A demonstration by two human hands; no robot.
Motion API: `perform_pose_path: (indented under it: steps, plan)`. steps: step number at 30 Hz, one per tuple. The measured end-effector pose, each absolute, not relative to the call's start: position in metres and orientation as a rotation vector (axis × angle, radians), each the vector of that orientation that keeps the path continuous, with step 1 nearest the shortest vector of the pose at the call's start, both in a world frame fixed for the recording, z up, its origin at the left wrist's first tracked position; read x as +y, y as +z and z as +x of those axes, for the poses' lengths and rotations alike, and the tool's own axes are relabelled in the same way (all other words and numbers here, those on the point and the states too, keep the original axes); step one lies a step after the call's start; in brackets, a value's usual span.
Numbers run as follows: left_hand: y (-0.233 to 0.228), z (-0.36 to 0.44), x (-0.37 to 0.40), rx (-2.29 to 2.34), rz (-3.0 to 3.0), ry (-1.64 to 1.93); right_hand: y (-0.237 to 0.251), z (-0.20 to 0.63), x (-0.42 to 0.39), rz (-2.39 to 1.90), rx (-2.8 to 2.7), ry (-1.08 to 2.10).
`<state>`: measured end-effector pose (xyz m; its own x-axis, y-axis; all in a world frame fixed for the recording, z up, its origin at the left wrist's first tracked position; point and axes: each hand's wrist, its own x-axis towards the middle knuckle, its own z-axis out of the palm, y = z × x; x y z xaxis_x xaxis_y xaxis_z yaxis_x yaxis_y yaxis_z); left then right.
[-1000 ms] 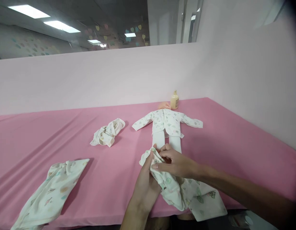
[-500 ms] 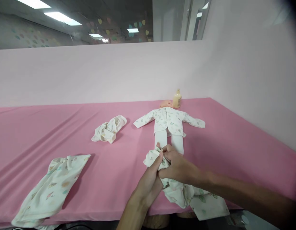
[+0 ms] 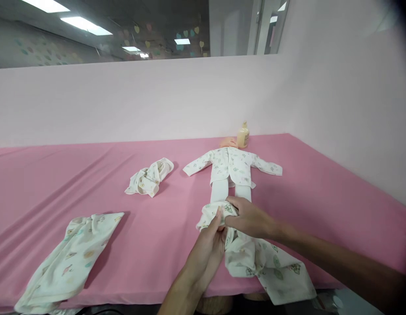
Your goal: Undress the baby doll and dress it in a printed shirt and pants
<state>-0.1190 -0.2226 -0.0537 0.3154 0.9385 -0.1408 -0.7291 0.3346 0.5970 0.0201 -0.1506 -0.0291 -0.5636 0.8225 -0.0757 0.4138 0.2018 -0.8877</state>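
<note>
A baby doll lies on its back, its head [image 3: 228,142] away from me, in a white printed jacket [image 3: 231,164] with both sleeves spread. Its white legs [image 3: 219,190] point toward me. Printed baby pants [image 3: 242,258] lie bunched around the lower part of the leg on the left, and their loose end trails right over the table's front edge. My left hand [image 3: 211,245] is closed on the gathered cloth from below, thumb on top. My right hand [image 3: 247,216] pinches the upper edge of the same cloth. The doll's feet are hidden.
A pink sheet [image 3: 150,245] covers the table. A crumpled printed cloth [image 3: 150,177] lies left of the doll, and folded printed pants [image 3: 71,258] lie at the front left. A yellowish pump bottle [image 3: 243,135] stands by the doll's head. White walls [image 3: 140,100] border the back and right.
The cloth's edge has been spread and drawn up around the leg on the left. My right hand has shifted slightly, and the trailing end lies flatter to the right.
</note>
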Motion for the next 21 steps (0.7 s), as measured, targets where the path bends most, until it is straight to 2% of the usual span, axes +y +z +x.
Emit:
perform_pose_path:
  steps: [9, 15, 21]
  plan:
    - [-0.060, -0.145, -0.230, 0.634, 0.662, 1.148, -0.044, 0.030, -0.136, -1.180, -2.092, 0.947]
    - [-0.066, -0.169, -0.230, 1.150, 0.993, 1.045, -0.046, 0.031, -0.130, -1.198, -1.902, 1.081]
    - [-0.077, -0.159, -0.212, 1.548, 1.504, 0.904, -0.043, 0.030, -0.125, -1.165, -1.797, 1.227]
